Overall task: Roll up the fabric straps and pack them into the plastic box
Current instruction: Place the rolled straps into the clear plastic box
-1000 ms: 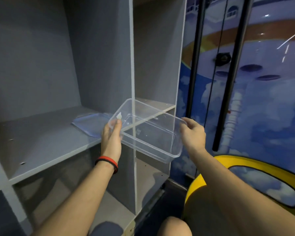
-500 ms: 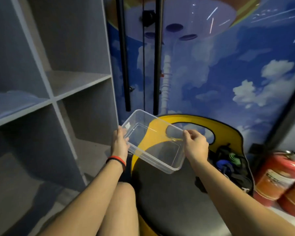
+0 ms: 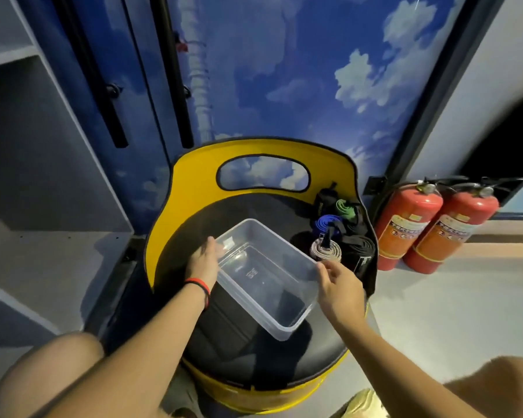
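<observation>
**Empty box at the seat, straps waiting beside it**

The fingers point(image 3: 208, 247) of the left hand point(image 3: 203, 263) lie fairly straight against the far left corner of the plastic box point(image 3: 284, 242); whether the thumb hooks over the rim I cannot tell. On the other side, the right hand point(image 3: 340, 286) has its fingertips point(image 3: 325, 267) apart and loose, just touching the right rim rather than clamped on it. A red wristband point(image 3: 198, 283) sits on the left wrist.

The box is on the black seat point(image 3: 191, 227) of a yellow-backed chair point(image 3: 194, 179), or a hair above it; I cannot say it is fully set down. It is clear, rectangular, lidless and holds nothing, with a small label showing through its floor.

I judge this to be the placing of the box, before any packing. The straps point(image 3: 343, 227) are bunched at the right edge of the seat, just beside the box: a grey-and-white coil point(image 3: 325, 251), a blue one point(image 3: 326, 222), a green one point(image 3: 344, 206) and several black point(image 3: 361, 248). Some look wound already, while others look loose. The next move, as I see it, calls for letting go of the box, reaching right, and tightening a coil so it holds its shape going in.

Two red fire extinguishers point(image 3: 429, 227) stand on the floor to the right.
</observation>
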Demonstrator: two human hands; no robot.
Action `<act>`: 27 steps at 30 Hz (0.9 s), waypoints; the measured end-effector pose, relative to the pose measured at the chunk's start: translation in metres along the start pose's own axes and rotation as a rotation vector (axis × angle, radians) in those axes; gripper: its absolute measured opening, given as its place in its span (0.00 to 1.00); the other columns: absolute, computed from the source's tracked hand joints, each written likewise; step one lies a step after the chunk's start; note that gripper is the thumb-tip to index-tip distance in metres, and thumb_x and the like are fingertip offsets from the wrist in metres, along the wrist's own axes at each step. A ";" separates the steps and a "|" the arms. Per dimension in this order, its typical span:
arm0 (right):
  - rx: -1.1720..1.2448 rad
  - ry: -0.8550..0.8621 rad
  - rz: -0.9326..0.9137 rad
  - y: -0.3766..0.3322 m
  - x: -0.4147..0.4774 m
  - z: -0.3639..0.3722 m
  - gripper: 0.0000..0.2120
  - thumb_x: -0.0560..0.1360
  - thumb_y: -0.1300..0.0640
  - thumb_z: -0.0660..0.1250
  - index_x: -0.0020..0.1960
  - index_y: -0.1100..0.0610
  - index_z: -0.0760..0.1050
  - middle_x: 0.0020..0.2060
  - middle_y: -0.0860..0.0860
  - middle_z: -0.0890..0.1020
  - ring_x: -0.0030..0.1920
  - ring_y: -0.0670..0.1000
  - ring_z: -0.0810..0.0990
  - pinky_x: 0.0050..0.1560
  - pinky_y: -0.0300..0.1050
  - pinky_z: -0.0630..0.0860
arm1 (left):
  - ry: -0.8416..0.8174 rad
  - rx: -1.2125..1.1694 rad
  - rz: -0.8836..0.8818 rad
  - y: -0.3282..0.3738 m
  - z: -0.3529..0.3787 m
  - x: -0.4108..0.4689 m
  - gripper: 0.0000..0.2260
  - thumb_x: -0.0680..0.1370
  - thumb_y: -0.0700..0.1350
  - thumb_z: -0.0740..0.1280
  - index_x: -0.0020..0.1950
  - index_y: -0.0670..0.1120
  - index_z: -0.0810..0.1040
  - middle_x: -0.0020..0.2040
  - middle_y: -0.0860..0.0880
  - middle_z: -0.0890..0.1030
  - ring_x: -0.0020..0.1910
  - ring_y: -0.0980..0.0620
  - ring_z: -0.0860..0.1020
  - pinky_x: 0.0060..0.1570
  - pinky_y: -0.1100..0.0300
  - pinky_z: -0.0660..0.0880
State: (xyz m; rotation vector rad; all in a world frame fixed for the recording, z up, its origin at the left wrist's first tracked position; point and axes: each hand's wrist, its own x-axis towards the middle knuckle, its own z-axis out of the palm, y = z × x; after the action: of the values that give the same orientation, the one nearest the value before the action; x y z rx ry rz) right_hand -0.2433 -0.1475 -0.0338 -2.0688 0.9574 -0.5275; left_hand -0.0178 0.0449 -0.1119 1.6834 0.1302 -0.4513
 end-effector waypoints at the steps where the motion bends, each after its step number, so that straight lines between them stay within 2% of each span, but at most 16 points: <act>1: -0.027 -0.002 -0.007 0.007 0.000 0.002 0.10 0.83 0.52 0.63 0.50 0.52 0.82 0.42 0.48 0.84 0.41 0.48 0.78 0.42 0.45 0.72 | 0.002 0.039 -0.017 -0.002 0.000 -0.009 0.36 0.64 0.72 0.58 0.57 0.47 0.83 0.54 0.46 0.85 0.58 0.44 0.82 0.64 0.44 0.75; 3: -0.083 -0.007 -0.029 0.022 0.003 0.006 0.09 0.83 0.53 0.64 0.53 0.51 0.83 0.45 0.48 0.85 0.42 0.47 0.77 0.44 0.42 0.70 | 0.006 0.133 -0.018 0.004 0.001 -0.037 0.31 0.68 0.69 0.59 0.54 0.47 0.84 0.52 0.46 0.85 0.54 0.45 0.83 0.61 0.45 0.77; 6: -0.150 -0.002 -0.030 0.042 0.010 0.011 0.09 0.83 0.52 0.64 0.53 0.52 0.83 0.48 0.51 0.86 0.43 0.49 0.77 0.44 0.43 0.69 | -0.060 0.262 0.033 0.011 0.007 -0.058 0.23 0.72 0.64 0.57 0.47 0.49 0.82 0.48 0.47 0.85 0.50 0.47 0.82 0.55 0.48 0.79; 10: -0.262 0.000 -0.080 0.048 0.015 0.010 0.09 0.83 0.50 0.64 0.53 0.50 0.82 0.50 0.50 0.85 0.44 0.50 0.79 0.43 0.43 0.71 | -0.124 0.348 0.131 0.004 0.009 -0.054 0.12 0.81 0.57 0.59 0.50 0.53 0.79 0.52 0.49 0.83 0.54 0.50 0.80 0.49 0.56 0.76; 13: -0.370 -0.007 -0.144 0.041 0.019 0.003 0.10 0.83 0.46 0.63 0.57 0.47 0.81 0.52 0.47 0.82 0.46 0.49 0.80 0.41 0.40 0.75 | -0.127 0.351 0.148 0.002 0.007 -0.055 0.16 0.77 0.61 0.58 0.53 0.54 0.79 0.53 0.50 0.83 0.55 0.51 0.80 0.47 0.58 0.75; 17: -0.438 -0.017 -0.175 0.030 0.031 -0.003 0.11 0.81 0.42 0.63 0.55 0.47 0.78 0.50 0.44 0.77 0.43 0.46 0.76 0.34 0.34 0.68 | -0.148 0.426 0.199 0.011 0.002 -0.052 0.21 0.73 0.64 0.54 0.50 0.53 0.79 0.51 0.49 0.84 0.53 0.50 0.81 0.53 0.51 0.79; 20: -0.485 -0.002 -0.238 0.022 0.036 -0.003 0.12 0.80 0.42 0.65 0.57 0.48 0.74 0.51 0.46 0.75 0.43 0.49 0.76 0.34 0.40 0.73 | -0.159 0.469 0.226 0.016 -0.004 -0.049 0.19 0.76 0.62 0.56 0.51 0.52 0.80 0.50 0.49 0.84 0.52 0.50 0.81 0.55 0.49 0.79; 23: -0.575 -0.030 -0.243 0.016 0.045 0.001 0.20 0.78 0.43 0.68 0.65 0.51 0.70 0.58 0.50 0.72 0.50 0.54 0.77 0.36 0.45 0.74 | -0.157 0.526 0.226 0.017 -0.009 -0.046 0.15 0.81 0.56 0.58 0.51 0.50 0.81 0.49 0.49 0.84 0.51 0.50 0.81 0.51 0.52 0.78; 27: -0.693 -0.049 -0.236 0.011 0.052 0.008 0.27 0.76 0.44 0.72 0.70 0.51 0.67 0.66 0.52 0.67 0.61 0.56 0.74 0.40 0.49 0.79 | -0.192 0.518 0.195 0.014 -0.012 -0.046 0.19 0.74 0.61 0.54 0.49 0.53 0.80 0.50 0.49 0.84 0.52 0.50 0.81 0.56 0.47 0.79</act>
State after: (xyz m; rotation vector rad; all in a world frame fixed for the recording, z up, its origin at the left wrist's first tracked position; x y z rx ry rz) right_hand -0.2110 -0.1884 -0.0452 -2.8236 0.9573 -0.2758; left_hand -0.0522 0.0621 -0.0810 2.1202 -0.3150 -0.5246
